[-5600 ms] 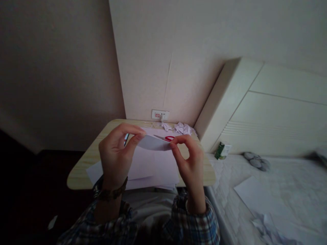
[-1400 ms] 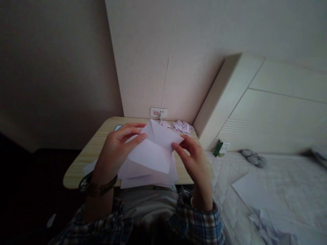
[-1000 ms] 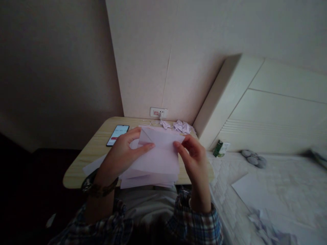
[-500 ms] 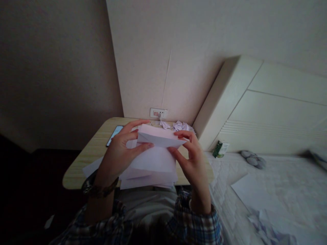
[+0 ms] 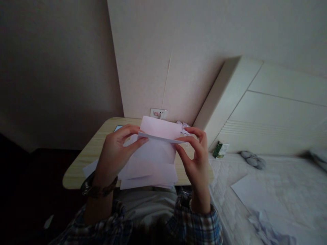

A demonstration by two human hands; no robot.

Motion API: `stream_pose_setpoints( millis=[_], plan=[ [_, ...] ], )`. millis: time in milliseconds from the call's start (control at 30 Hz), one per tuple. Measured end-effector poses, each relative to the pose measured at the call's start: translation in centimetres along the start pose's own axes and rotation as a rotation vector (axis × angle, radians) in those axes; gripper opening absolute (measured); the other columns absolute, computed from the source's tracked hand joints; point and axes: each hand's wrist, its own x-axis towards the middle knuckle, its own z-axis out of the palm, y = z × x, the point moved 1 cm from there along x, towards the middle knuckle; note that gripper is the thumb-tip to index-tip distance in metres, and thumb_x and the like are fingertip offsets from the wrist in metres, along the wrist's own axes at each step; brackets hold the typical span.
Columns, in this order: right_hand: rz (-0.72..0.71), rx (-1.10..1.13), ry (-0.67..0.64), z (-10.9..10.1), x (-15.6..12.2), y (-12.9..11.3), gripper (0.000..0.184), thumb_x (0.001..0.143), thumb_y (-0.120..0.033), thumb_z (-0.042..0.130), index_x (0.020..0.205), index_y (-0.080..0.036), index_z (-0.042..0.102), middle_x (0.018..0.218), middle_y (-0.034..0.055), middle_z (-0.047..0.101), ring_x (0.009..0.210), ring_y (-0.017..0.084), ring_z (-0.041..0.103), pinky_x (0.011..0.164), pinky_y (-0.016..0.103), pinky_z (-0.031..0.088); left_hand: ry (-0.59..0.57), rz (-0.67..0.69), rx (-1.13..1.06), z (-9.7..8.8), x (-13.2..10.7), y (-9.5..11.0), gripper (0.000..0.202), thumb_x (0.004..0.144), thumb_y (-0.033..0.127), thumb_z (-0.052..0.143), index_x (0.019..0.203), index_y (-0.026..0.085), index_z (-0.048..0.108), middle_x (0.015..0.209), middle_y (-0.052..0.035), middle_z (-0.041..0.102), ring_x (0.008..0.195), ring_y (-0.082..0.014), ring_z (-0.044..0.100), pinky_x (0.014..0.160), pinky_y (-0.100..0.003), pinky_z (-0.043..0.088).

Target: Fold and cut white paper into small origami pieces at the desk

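A white sheet of paper with a fold across it is held up over the small wooden table. My left hand pinches the left end of the fold between thumb and fingers. At the right end, my right hand grips the fold the same way, thumb below and fingers above. Part of the sheet stands up behind the fold. Beneath it, more white paper sheets lie stacked at the table's near edge.
On the wooden table, a phone is partly hidden behind my left hand. Crumpled or folded paper lies by the wall under a socket. At right, the bed carries a small green-and-white box, a grey object and loose paper.
The sheet's far part has swung up and shows more of its face. Both hands have shifted slightly, the right one to the right, and the fold now appears as a narrow edge.
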Motion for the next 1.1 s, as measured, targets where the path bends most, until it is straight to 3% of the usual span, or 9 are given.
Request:
stream_pose_setpoints(
  millis=[133,367,567,667,833,967,1100],
  plan=[
    [-0.039,-0.109,-0.005,0.0,-0.1,-0.4,0.015,0.085,-0.017,0.068,0.097,-0.025,0.065,0.118,0.0062,0.056,0.115,0.024,0.053,0.101,0.047,0.043,0.021,0.067,0.186,0.2,0.0,0.1,0.006,0.073,0.021,0.075,0.077,0.023,0.071,0.085,-0.0010,0.073,0.087,-0.0226,0.068,0.087,-0.037,0.052],
    [-0.091,-0.163,-0.104,1.3,-0.1,-0.3,0.011,0.087,-0.013,0.066,0.089,-0.024,0.064,0.111,0.0054,0.062,0.108,0.024,0.056,0.093,0.044,0.047,-0.172,0.284,0.360,2.5,0.0,0.7,0.007,0.081,0.017,0.071,0.076,0.021,0.070,0.080,-0.0014,0.074,0.077,-0.0205,0.068,0.073,-0.033,0.052],
    [-0.086,-0.238,-0.136,2.1,0.3,1.4,0.008,0.089,-0.014,0.064,0.089,-0.022,0.064,0.106,0.0064,0.063,0.103,0.025,0.057,0.091,0.044,0.047,-0.169,0.285,0.392,3.2,0.6,-0.4,0.008,0.080,0.014,0.074,0.078,0.021,0.071,0.098,-0.0053,0.070,0.098,-0.0248,0.064,0.090,-0.042,0.050],
    [-0.051,-0.261,-0.185,3.5,0.1,2.7,0.008,0.088,-0.014,0.064,0.088,-0.022,0.064,0.104,0.0064,0.063,0.102,0.025,0.057,0.091,0.044,0.046,-0.162,0.292,0.367,3.5,0.9,-1.4,0.009,0.080,0.013,0.074,0.079,0.020,0.070,0.103,-0.0061,0.068,0.104,-0.0245,0.062,0.095,-0.042,0.048],
    [0.033,-0.218,-0.242,6.2,0.0,4.8,0.009,0.090,-0.015,0.063,0.093,-0.023,0.063,0.107,0.0060,0.061,0.106,0.024,0.056,0.092,0.043,0.046,-0.123,0.271,0.264,3.9,2.1,-4.0,0.014,0.082,0.006,0.069,0.079,0.019,0.068,0.093,-0.0045,0.067,0.096,-0.0209,0.061,0.088,-0.036,0.049],
    [0.102,-0.210,-0.260,7.9,0.8,6.7,0.008,0.090,-0.015,0.062,0.092,-0.023,0.062,0.105,0.0054,0.060,0.106,0.024,0.055,0.092,0.041,0.044,-0.079,0.191,0.239,3.4,3.6,-6.7,0.015,0.082,0.003,0.067,0.079,0.018,0.066,0.092,-0.0048,0.066,0.097,-0.0204,0.060,0.090,-0.035,0.047],
    [0.167,-0.199,-0.286,9.8,2.0,8.4,0.007,0.090,-0.017,0.061,0.089,-0.024,0.063,0.105,0.0043,0.060,0.101,0.022,0.056,0.088,0.038,0.045,-0.139,0.093,0.304,2.6,5.4,-9.4,0.016,0.083,0.003,0.063,0.079,0.019,0.064,0.100,-0.0058,0.065,0.105,-0.0221,0.058,0.094,-0.037,0.045]
  ],
)
